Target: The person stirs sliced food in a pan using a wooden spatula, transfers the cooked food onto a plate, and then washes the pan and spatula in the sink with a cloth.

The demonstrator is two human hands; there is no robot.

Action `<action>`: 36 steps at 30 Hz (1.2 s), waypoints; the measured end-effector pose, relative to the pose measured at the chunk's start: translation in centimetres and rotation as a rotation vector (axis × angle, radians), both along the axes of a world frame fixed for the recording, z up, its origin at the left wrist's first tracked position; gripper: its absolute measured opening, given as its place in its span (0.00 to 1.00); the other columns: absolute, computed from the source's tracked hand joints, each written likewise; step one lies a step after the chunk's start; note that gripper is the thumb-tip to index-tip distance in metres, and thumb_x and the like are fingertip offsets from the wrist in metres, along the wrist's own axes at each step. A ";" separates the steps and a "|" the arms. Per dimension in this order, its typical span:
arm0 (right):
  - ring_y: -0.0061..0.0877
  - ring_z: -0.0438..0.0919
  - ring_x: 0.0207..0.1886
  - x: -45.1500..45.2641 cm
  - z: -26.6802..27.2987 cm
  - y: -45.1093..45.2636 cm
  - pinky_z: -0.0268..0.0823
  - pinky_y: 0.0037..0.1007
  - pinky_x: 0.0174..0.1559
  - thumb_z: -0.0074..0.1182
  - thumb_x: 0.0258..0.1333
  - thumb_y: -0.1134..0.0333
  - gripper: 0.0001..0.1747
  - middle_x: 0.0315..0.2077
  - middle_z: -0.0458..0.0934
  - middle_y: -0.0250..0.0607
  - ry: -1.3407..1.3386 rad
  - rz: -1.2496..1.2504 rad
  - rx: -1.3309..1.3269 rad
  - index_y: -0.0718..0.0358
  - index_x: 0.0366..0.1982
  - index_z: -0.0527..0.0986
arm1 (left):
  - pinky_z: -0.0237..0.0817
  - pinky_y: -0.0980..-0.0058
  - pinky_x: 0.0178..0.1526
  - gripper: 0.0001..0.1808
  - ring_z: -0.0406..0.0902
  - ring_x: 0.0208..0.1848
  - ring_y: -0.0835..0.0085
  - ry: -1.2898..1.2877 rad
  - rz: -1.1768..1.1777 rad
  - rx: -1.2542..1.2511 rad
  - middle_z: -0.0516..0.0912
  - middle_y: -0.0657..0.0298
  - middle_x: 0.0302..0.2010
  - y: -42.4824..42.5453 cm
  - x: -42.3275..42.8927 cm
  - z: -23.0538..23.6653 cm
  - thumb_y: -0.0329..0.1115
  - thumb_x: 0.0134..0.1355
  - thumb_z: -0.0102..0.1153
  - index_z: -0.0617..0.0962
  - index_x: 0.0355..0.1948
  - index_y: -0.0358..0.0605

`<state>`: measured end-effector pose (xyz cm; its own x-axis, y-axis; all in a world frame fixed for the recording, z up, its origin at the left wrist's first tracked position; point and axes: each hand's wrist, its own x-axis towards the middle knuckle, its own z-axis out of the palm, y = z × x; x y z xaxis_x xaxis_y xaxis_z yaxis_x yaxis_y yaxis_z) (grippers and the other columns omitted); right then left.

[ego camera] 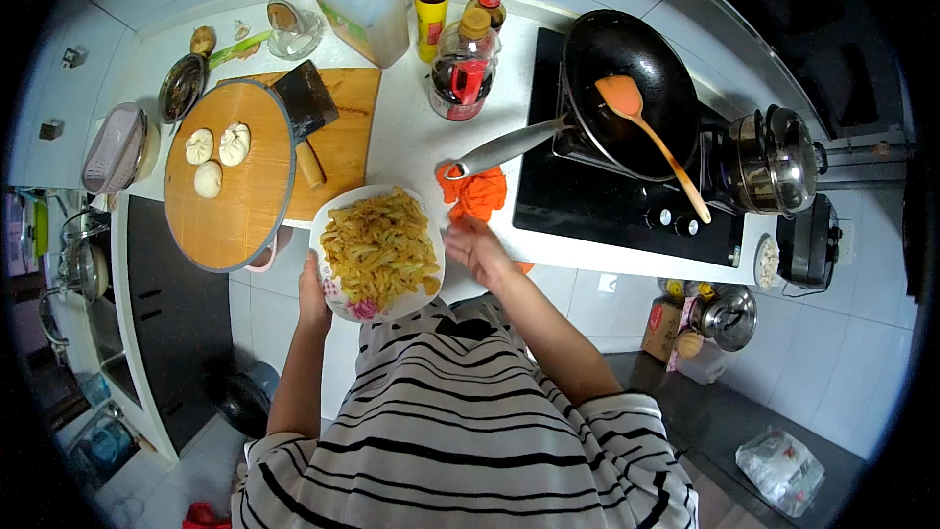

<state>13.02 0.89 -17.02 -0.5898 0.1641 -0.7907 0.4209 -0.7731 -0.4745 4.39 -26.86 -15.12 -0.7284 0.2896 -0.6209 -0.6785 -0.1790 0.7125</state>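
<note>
A white floral plate [407, 308] heaped with cooked shredded cabbage [378, 246] is held at its left side by my left hand [313, 297]. Just off the plate's right side is my right hand [474, 250], palm turned up and fingers apart, holding nothing. An orange cloth [481, 193] lies beyond it, under the end of the wok's handle. The black wok [639, 37] rests tilted on the cooktop, with an orange spatula [620, 94] with a wooden handle in it. On a round board [242, 228] sit several pleated buns [235, 144].
A cleaver [305, 99] lies on the wooden cutting board [356, 132]. Sauce bottles [463, 70] and a large jug [363, 11] stand behind. Right of the wok is a lidded steel pot [771, 158]. The counter's front edge [624, 257] runs before me.
</note>
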 end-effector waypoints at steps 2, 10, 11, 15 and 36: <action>0.30 0.75 0.49 -2.0 -1.4 0.2 0.68 0.29 0.55 0.41 0.61 0.73 0.15 0.43 0.76 0.45 -0.023 -0.051 -0.024 0.69 0.49 0.67 | 0.68 0.66 0.54 0.32 0.76 0.52 0.65 0.011 -0.020 -0.012 0.76 0.54 0.53 -0.9 -0.7 0.1 0.55 0.68 0.39 0.66 0.60 0.36; 0.19 0.73 0.31 -7.2 -3.7 6.2 0.65 0.21 0.32 0.47 0.50 0.80 0.13 0.29 0.76 0.29 0.076 -0.213 0.391 0.59 0.37 0.76 | 0.63 0.67 0.59 0.32 0.73 0.56 0.66 0.069 -0.110 0.123 0.73 0.54 0.57 1.4 -2.1 -2.6 0.54 0.70 0.37 0.64 0.61 0.35; 0.18 0.73 0.32 -7.1 -4.0 6.8 0.64 0.20 0.33 0.48 0.54 0.77 0.10 0.29 0.76 0.28 0.093 -0.256 0.373 0.58 0.37 0.76 | 0.63 0.67 0.59 0.32 0.73 0.56 0.66 0.057 -0.128 0.113 0.73 0.54 0.57 1.8 -2.3 -2.8 0.54 0.70 0.37 0.64 0.61 0.35; 0.16 0.71 0.31 -3.8 -1.3 5.0 0.64 0.21 0.32 0.47 0.63 0.63 0.11 0.29 0.76 0.27 0.047 0.057 0.655 0.61 0.39 0.75 | 0.65 0.71 0.55 0.29 0.74 0.53 0.69 0.034 -0.060 0.106 0.76 0.55 0.52 5.3 -2.7 -2.5 0.51 0.70 0.37 0.68 0.58 0.34; 0.14 0.77 0.33 1.0 -1.7 2.9 0.68 0.17 0.33 0.50 0.64 0.62 0.10 0.34 0.80 0.27 -0.053 -0.033 0.333 0.58 0.42 0.77 | 0.58 0.68 0.59 0.39 0.71 0.58 0.57 0.283 -0.437 -0.552 0.76 0.43 0.53 10.9 -7.4 -4.6 0.60 0.66 0.38 0.73 0.54 0.29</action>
